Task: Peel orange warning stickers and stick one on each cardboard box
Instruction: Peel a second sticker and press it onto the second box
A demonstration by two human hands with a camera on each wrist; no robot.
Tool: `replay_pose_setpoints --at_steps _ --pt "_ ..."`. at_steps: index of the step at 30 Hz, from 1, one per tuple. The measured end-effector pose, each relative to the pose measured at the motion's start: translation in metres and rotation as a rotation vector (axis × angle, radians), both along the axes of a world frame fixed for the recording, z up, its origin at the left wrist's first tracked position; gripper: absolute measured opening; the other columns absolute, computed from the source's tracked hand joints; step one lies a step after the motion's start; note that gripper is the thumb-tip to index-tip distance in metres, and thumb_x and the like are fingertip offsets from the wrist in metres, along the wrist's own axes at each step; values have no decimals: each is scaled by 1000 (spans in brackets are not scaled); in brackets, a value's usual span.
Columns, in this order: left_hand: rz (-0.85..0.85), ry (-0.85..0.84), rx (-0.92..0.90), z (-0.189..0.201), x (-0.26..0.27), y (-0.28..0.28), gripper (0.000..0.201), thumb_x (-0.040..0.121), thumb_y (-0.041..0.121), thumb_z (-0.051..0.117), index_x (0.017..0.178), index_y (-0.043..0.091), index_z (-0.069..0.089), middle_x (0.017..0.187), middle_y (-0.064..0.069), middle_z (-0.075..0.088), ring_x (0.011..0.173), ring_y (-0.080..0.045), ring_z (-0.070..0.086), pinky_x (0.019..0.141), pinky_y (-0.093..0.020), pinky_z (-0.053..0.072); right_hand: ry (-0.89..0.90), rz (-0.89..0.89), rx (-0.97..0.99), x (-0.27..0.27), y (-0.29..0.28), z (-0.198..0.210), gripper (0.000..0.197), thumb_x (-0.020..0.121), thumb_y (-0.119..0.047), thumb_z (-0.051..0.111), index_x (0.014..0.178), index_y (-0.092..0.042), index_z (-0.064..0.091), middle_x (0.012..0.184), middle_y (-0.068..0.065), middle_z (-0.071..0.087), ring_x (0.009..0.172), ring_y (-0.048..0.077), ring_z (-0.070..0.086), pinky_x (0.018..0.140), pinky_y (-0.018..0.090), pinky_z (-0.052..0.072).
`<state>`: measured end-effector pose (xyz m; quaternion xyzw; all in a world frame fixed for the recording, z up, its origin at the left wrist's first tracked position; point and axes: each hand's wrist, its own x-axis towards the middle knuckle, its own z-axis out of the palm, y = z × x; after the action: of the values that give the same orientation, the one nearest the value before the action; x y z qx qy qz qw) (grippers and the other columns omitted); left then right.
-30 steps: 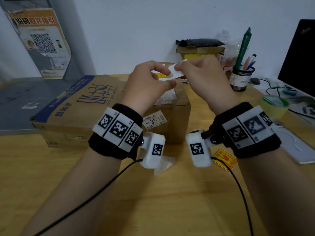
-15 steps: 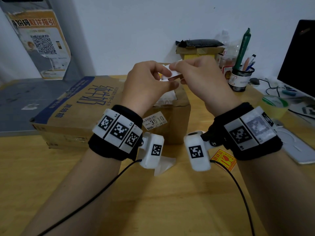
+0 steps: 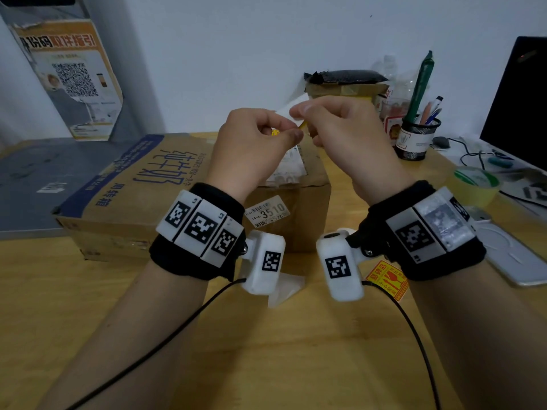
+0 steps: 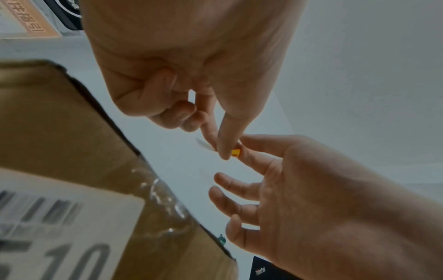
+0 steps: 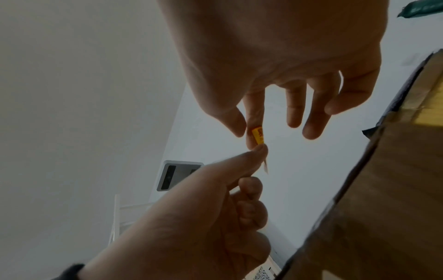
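Both hands are raised over the brown box with the 3510 label (image 3: 299,214). My right hand (image 3: 303,119) (image 5: 249,132) pinches a small orange warning sticker (image 5: 258,135) (image 4: 236,152) between thumb and forefinger. My left hand (image 3: 291,128) (image 4: 221,149) pinches the thin white backing paper (image 3: 291,106) right beside it, fingertips almost touching. A large flat box with blue print (image 3: 142,190) lies at the left. A small taped box (image 3: 340,91) stands at the back. Another orange sticker (image 3: 387,279) lies on the table under my right wrist.
A white backing scrap (image 3: 287,288) lies on the wooden table under my left wrist. At the right stand a mesh pen holder (image 3: 414,140), a tape roll (image 3: 473,184), a dark monitor (image 3: 521,113) and a flat white device (image 3: 512,261). Cables hang from both wrists.
The pinched white paper has risen slightly and tilted upward, and an orange edge now shows below it. Both hands remain close together above the box.
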<state>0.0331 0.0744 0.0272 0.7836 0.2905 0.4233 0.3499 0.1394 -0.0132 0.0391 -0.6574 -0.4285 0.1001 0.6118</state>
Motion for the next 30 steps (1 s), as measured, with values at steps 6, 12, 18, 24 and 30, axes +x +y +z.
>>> replay_pose_setpoints --at_steps 6,12,18,24,30 --pt "-34 80 -61 4 -5 -2 8 83 25 77 75 25 76 67 -1 61 60 -9 52 58 -22 41 93 -84 23 8 -3 3 7 97 -32 60 94 -30 66 103 8 67 84 17 63 55 18 43" --pt "-52 -64 -309 14 -12 0 12 91 22 70 80 24 72 71 15 65 44 14 52 39 -7 35 58 -32 -114 8 -2 -2 25 100 -42 56 90 -25 71 94 -9 70 80 1 57 65 23 37" --pt "-24 -101 -415 18 -18 5 11 91 27 69 82 23 72 49 20 62 57 -7 45 47 -20 28 20 -19 -137 12 -2 -6 25 96 -39 64 75 -27 68 79 -17 66 70 -4 56 57 18 36" --pt "33 35 -262 11 -20 10 12 89 25 73 86 14 76 71 9 68 37 13 48 38 -5 33 -29 -29 -176 19 0 -11 33 91 -29 73 90 3 77 62 -4 53 41 -9 47 38 5 30" --pt "67 238 -260 13 -27 9 14 88 27 75 94 14 76 81 20 60 28 9 46 30 -5 27 -86 16 -319 17 1 -16 43 93 -34 70 111 4 74 107 20 75 99 27 68 51 19 34"
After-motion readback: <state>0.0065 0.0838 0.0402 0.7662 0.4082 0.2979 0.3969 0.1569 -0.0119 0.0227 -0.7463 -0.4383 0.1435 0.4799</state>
